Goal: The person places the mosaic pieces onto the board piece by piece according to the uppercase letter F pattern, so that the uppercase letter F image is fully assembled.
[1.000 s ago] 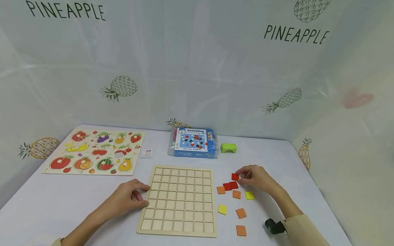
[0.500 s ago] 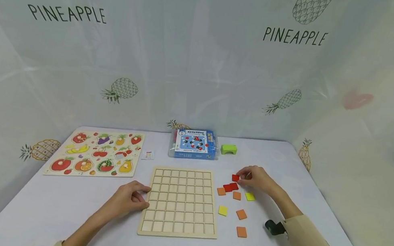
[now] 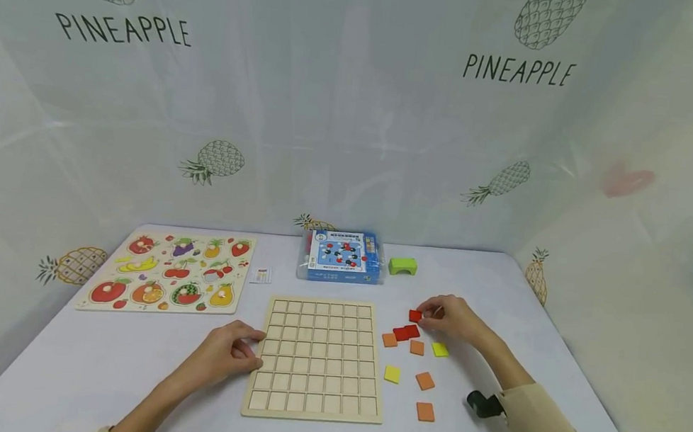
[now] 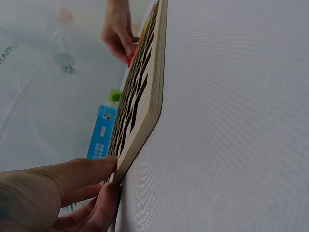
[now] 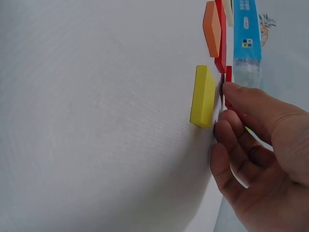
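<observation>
Head: right hand (image 3: 452, 318) pinches a red tile (image 3: 415, 316) to the right of the wooden grid board (image 3: 318, 359), near two more red tiles (image 3: 407, 332). Left wrist: left hand (image 4: 60, 198) touches the board's edge; we cannot tell whether its grip closes on it. Right wrist: yellow tile (image 5: 203, 96) near the right hand.

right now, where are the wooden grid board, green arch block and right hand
Wooden grid board (image 3: 318, 365), head view, middle of the grid
Green arch block (image 3: 403, 264), head view, middle, above the arch
Right hand (image 3: 453, 319), head view, back of the hand
</observation>
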The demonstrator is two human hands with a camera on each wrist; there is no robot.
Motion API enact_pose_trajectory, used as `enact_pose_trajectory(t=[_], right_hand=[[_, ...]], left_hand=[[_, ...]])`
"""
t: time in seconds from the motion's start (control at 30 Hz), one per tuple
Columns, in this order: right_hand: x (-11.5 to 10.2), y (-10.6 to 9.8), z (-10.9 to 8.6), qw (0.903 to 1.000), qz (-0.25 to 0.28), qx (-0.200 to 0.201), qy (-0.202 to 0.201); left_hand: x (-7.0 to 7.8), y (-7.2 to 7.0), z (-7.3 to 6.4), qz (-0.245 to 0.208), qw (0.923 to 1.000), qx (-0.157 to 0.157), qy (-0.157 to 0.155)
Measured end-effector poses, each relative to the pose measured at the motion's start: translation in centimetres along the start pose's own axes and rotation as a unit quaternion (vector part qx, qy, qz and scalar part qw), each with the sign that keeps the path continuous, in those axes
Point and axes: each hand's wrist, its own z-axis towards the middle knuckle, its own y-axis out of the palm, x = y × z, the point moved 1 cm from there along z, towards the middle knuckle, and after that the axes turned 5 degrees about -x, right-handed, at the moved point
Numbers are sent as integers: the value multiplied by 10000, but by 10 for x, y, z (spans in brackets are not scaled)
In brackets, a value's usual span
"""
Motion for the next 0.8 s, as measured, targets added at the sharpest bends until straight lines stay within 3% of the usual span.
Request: enact_pose_trajectory(t=[0.2, 0.43, 0.8], right_hand=[[-3, -1, -1, 9999, 31, 75, -140], [-21, -6, 0, 9993, -15, 182, -334], [-50, -1, 8, 9980, 89, -16, -630]], left_hand=[[-1, 0, -2, -53, 10000, 4, 10], [-2, -3, -1, -98, 9999, -7, 55], [-3, -2, 1, -137, 9999, -27, -25]])
